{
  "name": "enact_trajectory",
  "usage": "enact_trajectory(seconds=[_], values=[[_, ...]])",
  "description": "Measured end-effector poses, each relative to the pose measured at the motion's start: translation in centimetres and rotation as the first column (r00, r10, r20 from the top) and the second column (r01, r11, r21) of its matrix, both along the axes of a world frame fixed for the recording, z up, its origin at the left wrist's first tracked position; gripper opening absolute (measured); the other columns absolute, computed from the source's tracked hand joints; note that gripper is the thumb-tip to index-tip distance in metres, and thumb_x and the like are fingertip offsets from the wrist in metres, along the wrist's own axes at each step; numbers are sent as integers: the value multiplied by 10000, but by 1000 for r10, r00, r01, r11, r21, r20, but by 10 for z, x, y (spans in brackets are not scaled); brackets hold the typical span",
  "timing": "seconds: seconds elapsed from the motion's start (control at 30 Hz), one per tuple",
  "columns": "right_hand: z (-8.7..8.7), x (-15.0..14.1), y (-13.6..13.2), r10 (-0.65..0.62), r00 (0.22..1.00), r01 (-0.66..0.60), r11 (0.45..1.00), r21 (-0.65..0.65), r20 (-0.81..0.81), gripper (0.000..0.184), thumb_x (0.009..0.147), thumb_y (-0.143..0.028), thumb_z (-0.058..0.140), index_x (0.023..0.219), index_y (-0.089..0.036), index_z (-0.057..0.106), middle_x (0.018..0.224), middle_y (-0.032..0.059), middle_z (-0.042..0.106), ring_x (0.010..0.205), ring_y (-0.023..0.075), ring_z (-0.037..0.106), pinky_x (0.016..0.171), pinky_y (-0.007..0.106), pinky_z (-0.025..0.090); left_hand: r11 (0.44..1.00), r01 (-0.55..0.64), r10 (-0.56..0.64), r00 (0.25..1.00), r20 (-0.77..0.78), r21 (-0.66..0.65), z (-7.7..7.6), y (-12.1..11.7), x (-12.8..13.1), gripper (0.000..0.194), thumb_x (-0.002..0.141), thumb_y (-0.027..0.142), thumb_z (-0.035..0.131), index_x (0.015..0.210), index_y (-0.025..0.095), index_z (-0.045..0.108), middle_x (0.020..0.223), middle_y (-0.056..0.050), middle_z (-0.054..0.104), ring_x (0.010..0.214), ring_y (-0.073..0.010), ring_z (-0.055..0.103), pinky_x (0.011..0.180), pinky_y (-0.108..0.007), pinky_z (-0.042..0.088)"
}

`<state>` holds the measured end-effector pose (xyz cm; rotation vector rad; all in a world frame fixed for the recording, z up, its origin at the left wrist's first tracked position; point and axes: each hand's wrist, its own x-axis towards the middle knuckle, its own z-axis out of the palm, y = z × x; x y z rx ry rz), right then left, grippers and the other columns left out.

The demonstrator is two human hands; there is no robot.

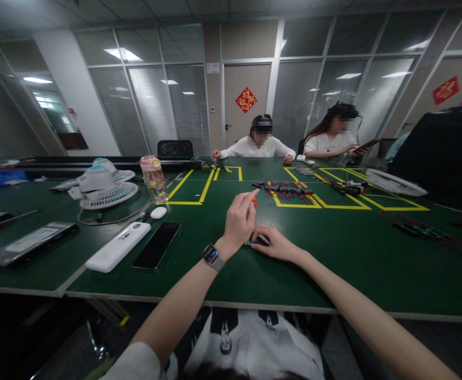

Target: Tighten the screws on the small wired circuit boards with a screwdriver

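My left hand, with a watch on its wrist, is closed around something orange. Only a sliver of that orange thing shows past the fingers, so its kind stays hidden. Just to the right and lower, my right hand rests on the green table. Its fingers curl around a small dark rounded piece. Beside its fingertips, a bit of a small green circuit board shows, mostly covered by my hands. Beyond my hands lies a tangled bundle of red and blue wires with small boards.
Left of my arm lie a black phone, a white power bank and a white case. A pink-lidded bottle and white fans stand behind. More wired boards lie right. Two people sit across.
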<state>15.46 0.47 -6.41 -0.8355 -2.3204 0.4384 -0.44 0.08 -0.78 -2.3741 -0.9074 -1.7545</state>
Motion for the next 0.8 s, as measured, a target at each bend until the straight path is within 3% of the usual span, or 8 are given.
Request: enact_trajectory(seconds=[0.27,0.53,0.67,0.8], values=[[-1,0,0,2,1000,-2,1000,4,-4,39,767,-165,640,770,-180,604,907,52,654,864,198,596,811,334,454,990,-133,131,989,64,40,-2,1,2,207,885,308,540,1024,191,640,878,-43,504,824,-151,510,756,-279,457],[-1,0,1,-4,1000,4,1000,-8,-15,44,757,-185,665,755,-183,621,890,50,659,856,196,606,812,337,463,1000,0,0,1000,6,12,1,-1,0,339,951,168,327,1221,180,532,1045,-77,588,971,-164,539,863,-310,454],[-1,1,1,-14,999,12,999,-52,-46,61,748,-193,680,737,-181,622,915,57,667,867,197,615,818,342,470,1000,-7,7,1000,21,29,2,1,1,279,931,178,413,1170,182,558,1039,-64,623,954,-163,555,862,-312,458],[0,0,0,-20,999,17,998,-68,-44,66,739,-197,691,741,-182,627,921,58,670,877,200,620,825,346,473,994,-93,90,995,51,54,1,1,2,204,897,251,511,1066,191,610,881,-43,576,841,-158,535,775,-293,462]])
